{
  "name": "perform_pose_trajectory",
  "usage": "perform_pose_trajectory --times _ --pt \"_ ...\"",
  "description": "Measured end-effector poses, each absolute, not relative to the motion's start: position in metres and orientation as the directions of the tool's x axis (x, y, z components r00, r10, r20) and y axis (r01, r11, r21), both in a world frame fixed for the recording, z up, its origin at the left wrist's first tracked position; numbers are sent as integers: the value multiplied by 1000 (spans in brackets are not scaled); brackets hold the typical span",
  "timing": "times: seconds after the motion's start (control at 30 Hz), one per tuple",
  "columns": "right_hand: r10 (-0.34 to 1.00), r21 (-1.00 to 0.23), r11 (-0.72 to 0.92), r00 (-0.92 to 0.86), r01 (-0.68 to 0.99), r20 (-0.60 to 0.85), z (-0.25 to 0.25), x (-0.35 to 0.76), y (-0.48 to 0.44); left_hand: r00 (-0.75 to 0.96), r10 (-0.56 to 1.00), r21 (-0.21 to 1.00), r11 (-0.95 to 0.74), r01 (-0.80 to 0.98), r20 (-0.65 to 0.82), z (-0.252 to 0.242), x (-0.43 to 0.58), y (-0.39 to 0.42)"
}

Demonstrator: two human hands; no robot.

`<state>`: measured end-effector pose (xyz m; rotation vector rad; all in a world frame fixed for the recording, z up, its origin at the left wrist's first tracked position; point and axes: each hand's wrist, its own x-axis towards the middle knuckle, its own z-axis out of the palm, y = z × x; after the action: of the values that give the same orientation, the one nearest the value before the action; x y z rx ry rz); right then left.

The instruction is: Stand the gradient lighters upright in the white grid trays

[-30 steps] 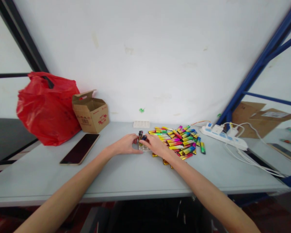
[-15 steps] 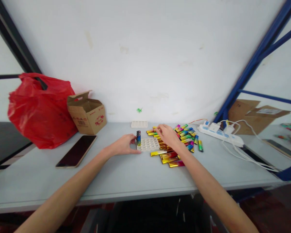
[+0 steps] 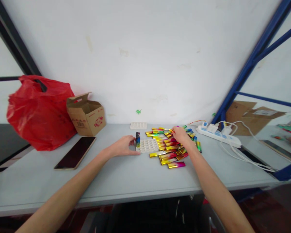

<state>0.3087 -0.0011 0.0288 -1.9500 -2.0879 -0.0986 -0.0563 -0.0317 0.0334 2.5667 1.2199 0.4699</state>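
The left hand (image 3: 122, 149) lies loosely curled on the table (image 3: 126, 181), fingertips against the left edge of the white tray (image 3: 149, 146), clasping nothing. One stick (image 3: 137, 139) stands upright in the tray's near-left corner. The right hand (image 3: 181, 136) presses fingers-down into the pile (image 3: 168, 152) just right of the tray; whether it pinches anything cannot be told.

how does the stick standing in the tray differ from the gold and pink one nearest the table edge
The standing stick is upright in the tray's far left corner; the gold-pink stick lies flat on the table. The standing stick looks dark and blue; the gold-pink stick fades gold to magenta. The left hand is beside the standing stick; the gold-pink stick lies apart from it. Both are slim and glossy.
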Motion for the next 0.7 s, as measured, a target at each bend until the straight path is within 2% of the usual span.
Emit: perform_pose_trajectory --times 0.1,0.23,0.33,0.4,0.53,0.7 --pt "940 -249 172 -82 953 332 36 303 -3 593 785 371 -612 699 178 34 -56 -32" --pt "874 -535 381 -104 755 475 39 290 -6 591 787 368 -611 701 180 35 -57 -32" --pt "902 -765 376 -18 523 431 36 278 -8 591 784 364 -615 700 189 35 -58 -31" --pt "930 -873 339 11 351 366 35 269 -9 591 782 364 -618 696 199 35 -58 -32" --pt "943 -939 330 0 93 332 38 251 -17 583 785 373 -615 695 208 32 -56 -33" --pt "957 -970 194 -188 -145 219 45 234 -30 582 786 375 -614 695 209 31 -53 -34"
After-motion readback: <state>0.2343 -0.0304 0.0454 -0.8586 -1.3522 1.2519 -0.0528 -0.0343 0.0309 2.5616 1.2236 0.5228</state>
